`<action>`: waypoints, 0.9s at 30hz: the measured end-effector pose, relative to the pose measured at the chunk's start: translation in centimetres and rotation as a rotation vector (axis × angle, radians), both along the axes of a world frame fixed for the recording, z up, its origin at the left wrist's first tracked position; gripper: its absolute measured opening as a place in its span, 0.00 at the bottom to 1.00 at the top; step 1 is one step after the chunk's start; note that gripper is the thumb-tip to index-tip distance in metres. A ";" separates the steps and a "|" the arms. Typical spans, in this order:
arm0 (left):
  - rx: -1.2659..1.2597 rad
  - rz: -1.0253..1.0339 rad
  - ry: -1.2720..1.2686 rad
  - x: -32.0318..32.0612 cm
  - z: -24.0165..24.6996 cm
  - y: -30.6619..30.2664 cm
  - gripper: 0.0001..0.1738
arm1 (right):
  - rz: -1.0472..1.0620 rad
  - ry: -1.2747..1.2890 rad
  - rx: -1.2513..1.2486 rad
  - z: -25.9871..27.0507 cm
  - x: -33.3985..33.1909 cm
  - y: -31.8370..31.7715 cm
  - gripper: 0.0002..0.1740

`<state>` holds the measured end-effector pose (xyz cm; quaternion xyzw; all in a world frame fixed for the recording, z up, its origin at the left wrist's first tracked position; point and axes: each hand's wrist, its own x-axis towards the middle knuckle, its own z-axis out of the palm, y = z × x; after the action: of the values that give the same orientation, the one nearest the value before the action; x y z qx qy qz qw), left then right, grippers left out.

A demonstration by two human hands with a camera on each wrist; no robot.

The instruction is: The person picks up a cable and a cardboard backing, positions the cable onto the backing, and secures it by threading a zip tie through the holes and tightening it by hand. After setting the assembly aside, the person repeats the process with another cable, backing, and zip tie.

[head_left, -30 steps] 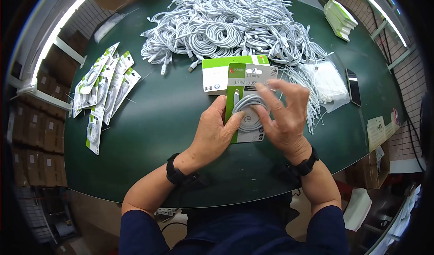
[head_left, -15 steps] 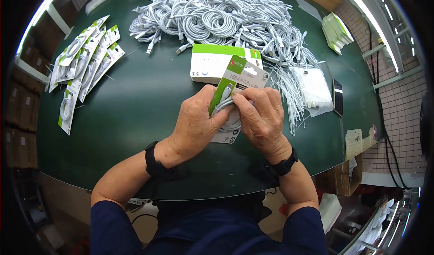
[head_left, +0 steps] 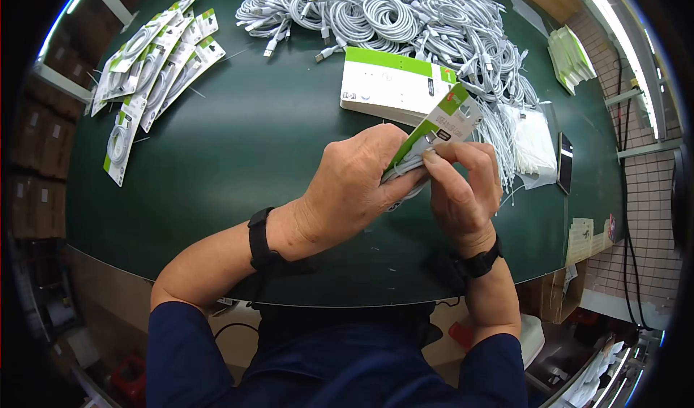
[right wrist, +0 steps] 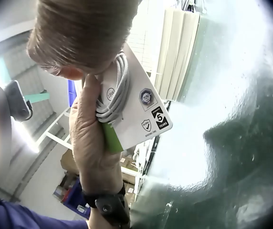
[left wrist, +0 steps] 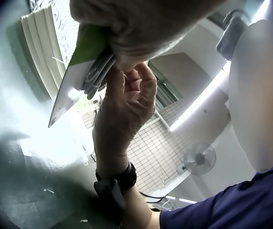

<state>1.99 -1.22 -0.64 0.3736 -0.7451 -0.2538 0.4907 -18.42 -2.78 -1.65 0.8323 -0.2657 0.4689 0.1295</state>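
Note:
My left hand (head_left: 354, 177) grips a green-and-white cardboard packaging card (head_left: 463, 115), its thumb across the front over a coiled white USB cable (head_left: 407, 166). Tilted up, the card leans to the right in the head view. With thumb and forefinger, my right hand (head_left: 468, 184) pinches at the cable near its connector end. From the right wrist view, the coil (right wrist: 120, 90) lies against the printed face of the card (right wrist: 143, 114), whose lower corner shows. The right fingertips are partly hidden there by the back of that hand.
A stack of printed cards (head_left: 390, 83) stands just beyond my hands. Behind it spreads a heap of coiled cables (head_left: 383, 18). Carded cables (head_left: 155, 68) lie at left. At right are white cable ties (head_left: 531, 140), a phone (head_left: 564, 164) and folded cards (head_left: 571, 57).
The right hand came in from beside the card and now pinches at the cable. The card has tilted further to the right. The head view has also shifted.

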 end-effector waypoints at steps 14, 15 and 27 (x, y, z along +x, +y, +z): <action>0.200 -0.012 0.022 0.5 0.1 -0.4 0.17 | -0.125 -0.068 0.172 0.8 1.1 0.7 0.18; 0.260 -0.015 0.038 0.4 0.4 -0.3 0.17 | -0.124 -0.071 0.181 0.8 1.1 0.7 0.18; 0.359 -0.018 0.292 -0.2 -1.2 -0.6 0.15 | -0.107 -0.218 0.181 0.3 1.4 0.8 0.18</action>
<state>1.78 -1.82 -1.81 0.4074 -0.6126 -0.4380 0.5166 -17.07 -1.97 -1.36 0.7695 -0.3631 0.5230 0.0491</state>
